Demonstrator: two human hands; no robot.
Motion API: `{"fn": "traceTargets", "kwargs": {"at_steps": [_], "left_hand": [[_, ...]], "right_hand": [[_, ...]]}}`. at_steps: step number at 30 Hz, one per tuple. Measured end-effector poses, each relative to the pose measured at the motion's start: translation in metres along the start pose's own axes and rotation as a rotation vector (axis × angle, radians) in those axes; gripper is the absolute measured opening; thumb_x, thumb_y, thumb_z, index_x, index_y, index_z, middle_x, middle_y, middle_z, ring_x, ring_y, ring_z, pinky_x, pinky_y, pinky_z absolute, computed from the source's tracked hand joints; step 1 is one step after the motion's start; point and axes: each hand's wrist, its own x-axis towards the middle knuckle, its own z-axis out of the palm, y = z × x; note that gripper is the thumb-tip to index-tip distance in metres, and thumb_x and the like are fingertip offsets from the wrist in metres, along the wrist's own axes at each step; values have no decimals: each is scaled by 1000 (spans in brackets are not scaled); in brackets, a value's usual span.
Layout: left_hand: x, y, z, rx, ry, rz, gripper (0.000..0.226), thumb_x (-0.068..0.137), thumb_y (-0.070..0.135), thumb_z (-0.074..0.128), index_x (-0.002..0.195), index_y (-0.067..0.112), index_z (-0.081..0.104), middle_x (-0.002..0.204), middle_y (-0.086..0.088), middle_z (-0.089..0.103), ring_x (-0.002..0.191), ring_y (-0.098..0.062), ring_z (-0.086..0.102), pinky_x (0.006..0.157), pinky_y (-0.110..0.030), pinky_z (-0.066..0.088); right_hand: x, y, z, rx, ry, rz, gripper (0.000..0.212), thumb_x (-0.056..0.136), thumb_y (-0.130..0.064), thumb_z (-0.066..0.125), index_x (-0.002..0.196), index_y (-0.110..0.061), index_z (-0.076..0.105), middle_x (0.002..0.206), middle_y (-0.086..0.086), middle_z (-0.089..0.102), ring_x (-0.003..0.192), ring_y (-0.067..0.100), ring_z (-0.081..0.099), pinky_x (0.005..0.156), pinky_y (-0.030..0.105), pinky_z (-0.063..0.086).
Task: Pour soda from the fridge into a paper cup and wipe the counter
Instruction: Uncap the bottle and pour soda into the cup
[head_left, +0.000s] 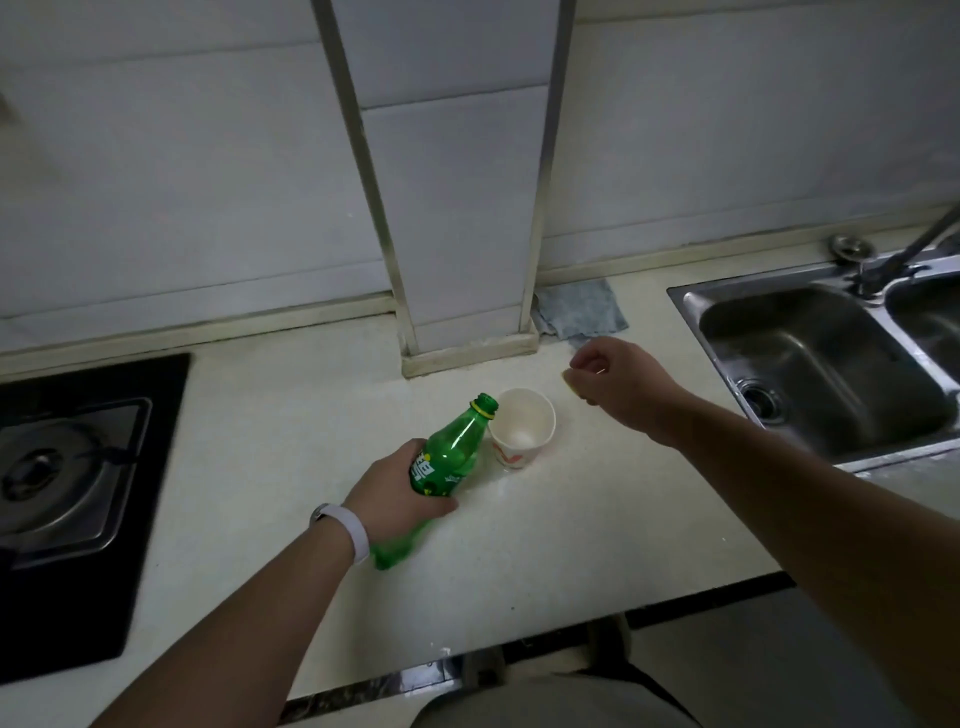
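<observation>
My left hand (395, 493) grips a green soda bottle (447, 457) around its label. The bottle is uncapped and tilted, its open mouth leaning over the left rim of a white paper cup (522, 428) that stands on the pale counter (571, 519). Inside the cup I see only its white bottom; no stream is visible. My right hand (618, 384) hovers to the right of the cup, fingers curled around a small yellow bottle cap (570, 387). A grey-blue cloth (582, 312) lies flat at the back of the counter by the wall.
A black gas stove (67, 493) with a steel burner plate fills the left side. A steel sink (821, 364) with a faucet (904, 254) lies at the right. A tiled pillar (457, 208) juts out from the wall behind the cup.
</observation>
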Motion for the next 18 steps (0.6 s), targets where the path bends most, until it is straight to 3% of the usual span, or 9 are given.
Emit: {"fn": "traceTargets", "kwargs": {"at_steps": [4,11,18], "left_hand": [[2,0,2,65,-17,-8,59,67,37,84,117,33,53,101,12,66,89,-7,63,79,-29,54],[4,3,1,104,-55,-28,52,66,38,85,109,33,57,96,10,67,85,-8,64,76,-29,55],[3,6,-3,165,-89,-25,49,67,40,84,108,32,58,96,10,65,84,-7,63,74,-27,53]], "right_hand": [[-4,7,5,13,-60,25,22,89,-26,67,107,-16,61,95,0,65,83,15,63,67,25,49],[-9,9,10,32,-56,30,18,89,-26,66,105,-17,63,96,0,65,85,17,63,78,35,55],[-17,7,11,56,-71,39,17,90,-24,65,105,-16,62,95,0,65,84,17,63,73,30,54]]}}
